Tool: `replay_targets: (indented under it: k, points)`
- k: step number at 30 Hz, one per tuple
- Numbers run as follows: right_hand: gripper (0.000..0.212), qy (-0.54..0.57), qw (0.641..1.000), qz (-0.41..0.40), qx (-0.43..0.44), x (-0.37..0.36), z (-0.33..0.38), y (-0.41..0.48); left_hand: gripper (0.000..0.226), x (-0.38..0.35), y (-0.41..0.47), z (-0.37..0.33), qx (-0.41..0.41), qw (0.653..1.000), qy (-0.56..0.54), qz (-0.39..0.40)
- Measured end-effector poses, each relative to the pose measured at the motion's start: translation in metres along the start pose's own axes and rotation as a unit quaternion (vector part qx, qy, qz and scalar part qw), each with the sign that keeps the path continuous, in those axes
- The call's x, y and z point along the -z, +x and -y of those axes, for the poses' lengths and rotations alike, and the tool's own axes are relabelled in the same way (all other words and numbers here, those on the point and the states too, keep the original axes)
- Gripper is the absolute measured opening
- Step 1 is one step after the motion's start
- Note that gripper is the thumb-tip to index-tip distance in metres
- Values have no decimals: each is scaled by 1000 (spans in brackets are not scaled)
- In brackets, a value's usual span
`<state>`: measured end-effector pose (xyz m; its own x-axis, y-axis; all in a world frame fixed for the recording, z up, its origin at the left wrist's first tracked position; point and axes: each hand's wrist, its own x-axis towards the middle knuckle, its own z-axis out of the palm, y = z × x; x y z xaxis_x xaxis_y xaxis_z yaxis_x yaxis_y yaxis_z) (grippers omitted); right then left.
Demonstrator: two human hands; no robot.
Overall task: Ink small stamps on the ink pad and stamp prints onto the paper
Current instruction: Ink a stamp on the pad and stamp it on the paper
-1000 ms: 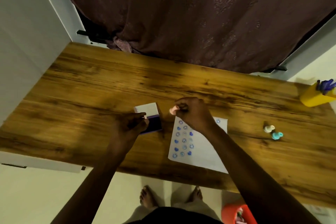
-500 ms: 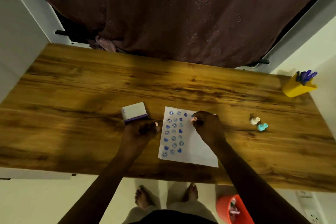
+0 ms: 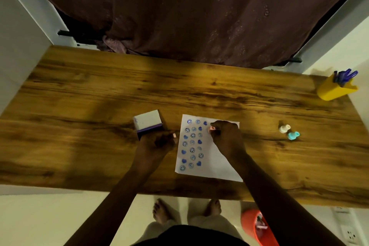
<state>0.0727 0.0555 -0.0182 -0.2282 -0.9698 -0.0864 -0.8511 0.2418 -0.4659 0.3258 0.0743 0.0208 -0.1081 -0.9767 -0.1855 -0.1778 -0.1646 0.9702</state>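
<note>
Now the right hand (image 3: pixel 226 138) pinches a small pink stamp (image 3: pixel 211 129) against the top of the paper (image 3: pixel 215 163), which lies with its long axis running away from the person, tilted slightly (blue prints fill its left part). Left hand (image 3: pixel 157 143) curls around another stamp (image 3: pixel 174 135) just beside the ink pad (image 3: pixel 148 123), lid raised, on the wooden surface (image 3: pixel 79 106)

Right hand (image 3: pixel 226 139) with pink stamp (image 3: pixel 211 129) on the paper (image 3: pixel 211 163), left hand (image 3: pixel 157 143) beside ink pad (image 3: pixel 148 123).
</note>
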Motion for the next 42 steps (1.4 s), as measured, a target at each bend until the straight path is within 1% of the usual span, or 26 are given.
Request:
replay_targets:
  k: [3,6,9,13,15,16,18,19,21,23,24,26,31,35,42]
  points:
    - [24,-12,1000,3,10,1,0,2,52,-2,1,-2,-1,1000,5,14]
    - [26,-13,1000,2,6,2,2,2,54,-4,1,-4,7,1000,1,17]
    - [29,-13,1000,5,2,4,4,1,47,-7,3,-9,12,1000,14,14]
    - [28,-15,999,32,11,15,4,7,27,-12,4,-17,9,1000,20,7]
    - [28,-1,999,45,9,24,3,11,24,-15,5,-19,10,1000,19,7]
    - [28,8,999,38,5,30,2,11,24,-17,6,-20,14,1000,19,7]
    - [23,45,999,-1,-11,47,0,10,28,-21,7,-23,22,1000,19,11]
    - [21,87,995,-26,-30,57,-2,6,31,-23,8,-23,25,999,16,17]
    - [20,220,971,-57,-70,75,-4,-3,34,-30,10,-25,27,999,5,29]
    - [24,355,929,-45,-97,89,-5,-16,35,-39,10,-27,27,999,3,43]
    - [26,404,909,-31,-101,94,-7,-24,36,-45,10,-29,28,998,2,52]
    - [28,459,883,4,-99,100,-8,-39,34,-57,10,-31,35,997,-23,69]
    - [26,470,879,32,-78,104,-18,-64,30,-84,8,-39,41,989,-65,124]
    - [26,469,881,36,-52,110,-27,-73,29,-102,8,-48,24,982,-56,177]
    - [26,471,879,21,-72,116,-50,-77,31,-131,11,-52,-9,976,-42,213]
